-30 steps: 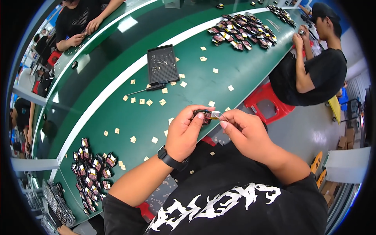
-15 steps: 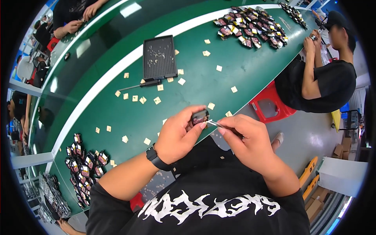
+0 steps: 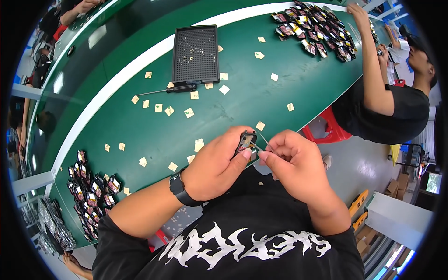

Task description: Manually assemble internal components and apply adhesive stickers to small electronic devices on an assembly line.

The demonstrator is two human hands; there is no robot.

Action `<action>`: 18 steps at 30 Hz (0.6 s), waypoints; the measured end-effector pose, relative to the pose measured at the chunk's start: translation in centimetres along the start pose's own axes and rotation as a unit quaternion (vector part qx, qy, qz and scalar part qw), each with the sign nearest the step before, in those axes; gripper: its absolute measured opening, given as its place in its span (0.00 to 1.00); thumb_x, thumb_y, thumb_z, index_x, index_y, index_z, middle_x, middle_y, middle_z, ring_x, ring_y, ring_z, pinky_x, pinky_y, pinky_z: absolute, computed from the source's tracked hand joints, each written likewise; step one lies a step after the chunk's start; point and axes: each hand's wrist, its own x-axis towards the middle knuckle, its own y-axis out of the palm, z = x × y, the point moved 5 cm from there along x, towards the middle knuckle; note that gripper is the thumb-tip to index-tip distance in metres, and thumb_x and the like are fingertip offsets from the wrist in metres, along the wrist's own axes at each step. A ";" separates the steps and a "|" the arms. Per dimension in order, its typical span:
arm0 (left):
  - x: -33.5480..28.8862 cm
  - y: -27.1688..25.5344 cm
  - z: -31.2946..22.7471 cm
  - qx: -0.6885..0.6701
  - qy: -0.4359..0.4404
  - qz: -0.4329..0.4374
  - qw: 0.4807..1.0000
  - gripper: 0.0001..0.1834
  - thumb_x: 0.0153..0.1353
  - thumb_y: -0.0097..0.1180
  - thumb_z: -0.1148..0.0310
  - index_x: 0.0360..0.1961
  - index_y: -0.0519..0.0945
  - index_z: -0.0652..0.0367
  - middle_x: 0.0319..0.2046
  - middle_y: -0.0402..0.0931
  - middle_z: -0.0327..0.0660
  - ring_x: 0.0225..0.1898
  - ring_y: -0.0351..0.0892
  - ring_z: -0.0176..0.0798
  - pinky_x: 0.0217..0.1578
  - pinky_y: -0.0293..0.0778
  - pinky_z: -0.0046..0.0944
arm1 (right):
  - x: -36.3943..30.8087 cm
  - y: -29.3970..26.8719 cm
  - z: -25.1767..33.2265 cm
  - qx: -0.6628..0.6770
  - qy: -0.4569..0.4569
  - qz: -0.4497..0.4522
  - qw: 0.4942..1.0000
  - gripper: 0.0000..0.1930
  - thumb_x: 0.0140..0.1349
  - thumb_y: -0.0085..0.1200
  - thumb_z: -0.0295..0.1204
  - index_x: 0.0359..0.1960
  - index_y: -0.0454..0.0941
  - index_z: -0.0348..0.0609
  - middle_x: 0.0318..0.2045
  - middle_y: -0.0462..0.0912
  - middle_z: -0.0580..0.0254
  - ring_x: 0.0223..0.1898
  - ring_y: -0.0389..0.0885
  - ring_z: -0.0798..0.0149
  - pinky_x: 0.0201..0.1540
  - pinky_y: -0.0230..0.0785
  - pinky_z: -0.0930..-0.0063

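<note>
A small black-cased electronic part (image 3: 246,141) with its inner components showing is gripped between the thumb and fingers of my left hand (image 3: 212,163), which wears a black watch (image 3: 178,185). My right hand (image 3: 296,161) pinches metal tweezers (image 3: 264,139). The two thin prongs stand apart; one reaches to the part and the other points up beside it. Whatever lies under my left fingers is hidden. Both hands are above the near edge of the green table (image 3: 233,109).
Beyond my hands lie a black perforated tray (image 3: 196,53), a screwdriver (image 3: 182,88) and scattered cream paper squares (image 3: 188,112). Piles of similar black parts sit far right (image 3: 317,30) and near left (image 3: 91,193). A co-worker (image 3: 387,102) sits at the right by a red stool (image 3: 329,128).
The part in my left hand has turned, now showing its inside. The tweezers' prongs have spread, and the white bit at their tips no longer shows. The co-worker has raised one arm.
</note>
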 end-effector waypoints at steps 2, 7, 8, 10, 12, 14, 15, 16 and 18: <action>0.1 -0.2 0.1 -0.007 0.013 0.004 1.000 0.20 0.74 0.49 0.66 0.62 0.69 0.65 0.41 0.76 0.42 0.41 0.76 0.36 0.45 0.73 0.38 | 0.3 0.0 0.0 0.037 0.039 0.024 0.998 0.06 0.66 0.62 0.22 0.36 0.76 0.34 0.25 0.85 0.61 0.24 0.79 0.78 0.26 0.69 0.78; 0.1 0.0 0.9 -0.147 0.029 0.026 0.988 0.21 0.75 0.46 0.64 0.63 0.70 0.64 0.39 0.76 0.39 0.36 0.75 0.32 0.40 0.73 0.35 | 0.4 0.4 0.3 0.115 0.089 0.061 0.988 0.07 0.67 0.62 0.23 0.38 0.74 0.36 0.27 0.84 0.64 0.24 0.76 0.80 0.25 0.66 0.84; 0.1 -0.2 0.6 -0.151 0.032 0.022 0.988 0.21 0.75 0.46 0.64 0.63 0.70 0.64 0.39 0.76 0.39 0.36 0.75 0.32 0.40 0.73 0.35 | 0.3 0.4 0.3 0.109 0.088 0.063 0.988 0.07 0.67 0.62 0.23 0.38 0.74 0.36 0.27 0.84 0.64 0.24 0.76 0.80 0.25 0.66 0.84; 0.0 0.0 0.5 -0.300 -0.104 0.073 0.945 0.21 0.74 0.44 0.65 0.64 0.70 0.63 0.36 0.74 0.36 0.29 0.70 0.26 0.29 0.66 0.28 | 0.4 0.4 0.5 0.115 0.059 0.054 0.990 0.08 0.67 0.62 0.22 0.38 0.74 0.36 0.28 0.84 0.64 0.24 0.76 0.81 0.25 0.66 0.84; 0.0 -0.4 0.6 -0.351 -0.119 0.058 0.927 0.21 0.74 0.43 0.66 0.64 0.70 0.62 0.35 0.74 0.35 0.26 0.67 0.24 0.27 0.62 0.26 | 0.3 0.2 0.5 0.122 0.043 0.058 0.990 0.08 0.66 0.63 0.23 0.39 0.74 0.36 0.28 0.84 0.66 0.25 0.76 0.81 0.25 0.67 0.84; 0.0 -0.8 1.1 -0.402 -0.136 0.056 0.904 0.23 0.70 0.42 0.69 0.65 0.69 0.62 0.33 0.73 0.35 0.25 0.66 0.23 0.24 0.59 0.24 | 0.2 0.2 0.3 0.131 0.028 0.062 0.989 0.09 0.65 0.64 0.23 0.40 0.74 0.37 0.27 0.83 0.68 0.25 0.76 0.81 0.25 0.67 0.84; 0.0 -0.7 1.2 -0.404 -0.134 0.055 0.903 0.23 0.70 0.42 0.69 0.65 0.69 0.62 0.33 0.73 0.35 0.25 0.66 0.23 0.24 0.59 0.24 | 0.0 0.2 0.3 0.135 -0.017 0.064 0.989 0.11 0.63 0.67 0.23 0.42 0.76 0.37 0.28 0.82 0.68 0.25 0.77 0.80 0.26 0.67 0.83; -0.1 -0.6 1.2 -0.403 -0.125 0.058 0.905 0.23 0.69 0.42 0.72 0.64 0.70 0.61 0.34 0.72 0.35 0.25 0.66 0.24 0.26 0.63 0.27 | -0.1 0.2 0.6 0.140 -0.061 0.066 0.986 0.14 0.61 0.69 0.24 0.44 0.77 0.36 0.28 0.81 0.68 0.26 0.78 0.78 0.26 0.68 0.83; -0.1 -0.5 1.2 -0.402 -0.115 0.062 0.906 0.23 0.69 0.42 0.74 0.64 0.70 0.59 0.35 0.72 0.36 0.26 0.66 0.25 0.28 0.66 0.29 | 0.0 0.7 2.2 -0.024 -0.180 0.060 0.982 0.17 0.58 0.71 0.25 0.46 0.79 0.37 0.29 0.81 0.66 0.26 0.79 0.74 0.26 0.69 0.81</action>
